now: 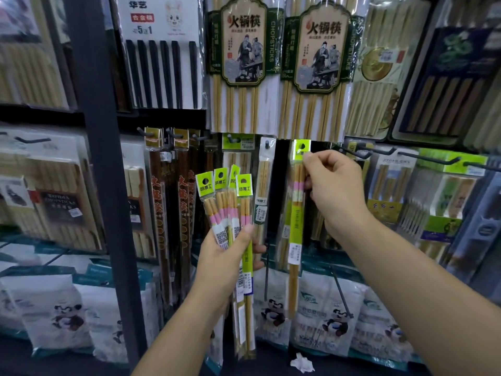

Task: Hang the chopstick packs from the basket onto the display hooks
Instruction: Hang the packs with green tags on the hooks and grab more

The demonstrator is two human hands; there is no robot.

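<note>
Right hand [334,185] pinches single chopstick pack [296,213] by its green header, at dark gap below the big packs. Left hand [229,256] grips fanned bundle [230,202] (four headers), just beside a hung pack [262,185].

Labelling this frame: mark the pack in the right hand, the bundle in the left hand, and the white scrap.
pack [295,226]: head view, green label mid-pack.
bundle [229,213]: head view, pink bands.
white scrap [302,363]: head view, its middle.
</note>
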